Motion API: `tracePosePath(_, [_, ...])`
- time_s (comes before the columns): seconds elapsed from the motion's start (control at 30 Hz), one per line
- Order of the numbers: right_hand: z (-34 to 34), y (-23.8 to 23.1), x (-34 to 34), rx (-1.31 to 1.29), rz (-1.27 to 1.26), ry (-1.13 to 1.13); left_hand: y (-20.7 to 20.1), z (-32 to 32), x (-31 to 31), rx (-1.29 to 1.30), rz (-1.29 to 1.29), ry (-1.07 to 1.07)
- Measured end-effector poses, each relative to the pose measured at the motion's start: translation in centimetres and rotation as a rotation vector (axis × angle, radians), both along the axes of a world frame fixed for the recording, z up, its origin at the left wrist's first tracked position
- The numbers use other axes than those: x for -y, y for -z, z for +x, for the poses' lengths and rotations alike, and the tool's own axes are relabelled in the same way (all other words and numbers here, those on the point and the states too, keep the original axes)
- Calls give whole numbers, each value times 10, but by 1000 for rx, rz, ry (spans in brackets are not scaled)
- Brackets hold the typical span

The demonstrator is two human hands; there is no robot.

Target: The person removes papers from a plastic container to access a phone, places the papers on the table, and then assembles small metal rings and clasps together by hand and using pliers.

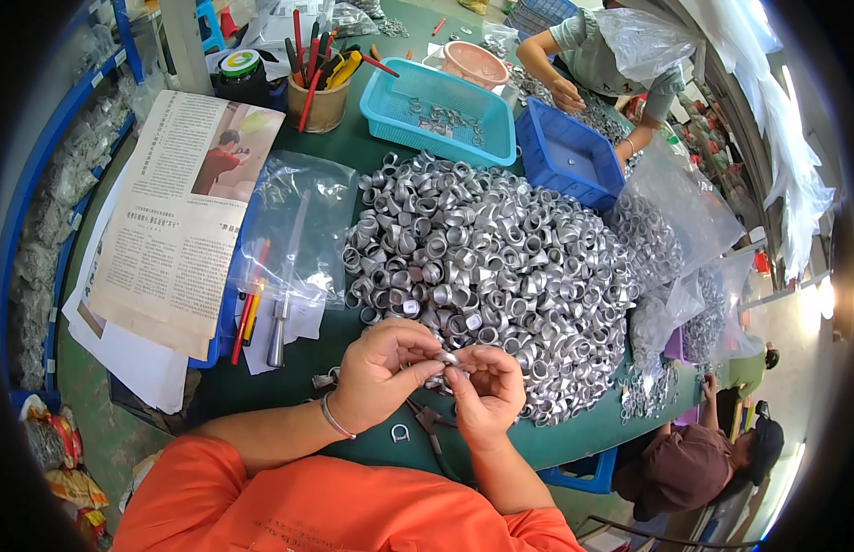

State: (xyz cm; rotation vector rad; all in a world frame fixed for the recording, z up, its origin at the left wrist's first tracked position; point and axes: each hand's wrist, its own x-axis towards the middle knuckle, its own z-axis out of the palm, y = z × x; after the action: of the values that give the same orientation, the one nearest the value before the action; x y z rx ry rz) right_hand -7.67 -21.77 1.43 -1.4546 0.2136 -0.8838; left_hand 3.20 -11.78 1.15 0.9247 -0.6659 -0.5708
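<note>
Both hands meet at the near edge of a large pile of silver-grey metal rings (pixel 500 267). My left hand (pixel 381 363) and my right hand (pixel 487 386) pinch one metal ring (pixel 448 359) between thumbs and fingertips; part of it is hidden by the fingers. Below the hands, a pair of pliers (pixel 431 421) lies on the green table, its handles running under my right wrist. A single loose ring (pixel 401 432) rests on the tabletop beside the pliers. A few small metal pieces (pixel 326 378) lie left of my left hand.
Left are a newspaper sheet (pixel 165 212), a clear plastic bag (pixel 303 221), pens (pixel 247 317) and a metal-handled tool (pixel 278 331). Behind the pile stand a turquoise basket (pixel 390 124), a blue bin (pixel 574 161) and a pot of pliers (pixel 316 106). Co-workers sit across and right.
</note>
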Motion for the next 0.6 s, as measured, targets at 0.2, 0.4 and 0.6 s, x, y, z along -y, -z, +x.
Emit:
tracePosePath(0.2, [2, -4, 0, 20, 33, -1, 2, 1, 2, 4, -47, 3])
tracePosePath(0.4, [2, -9, 0, -59, 69, -2, 2, 0, 1, -15, -57, -10])
tracePosePath(0.6, [0, -11, 3, -149, 326, -71, 0, -2, -2, -65, 10, 31])
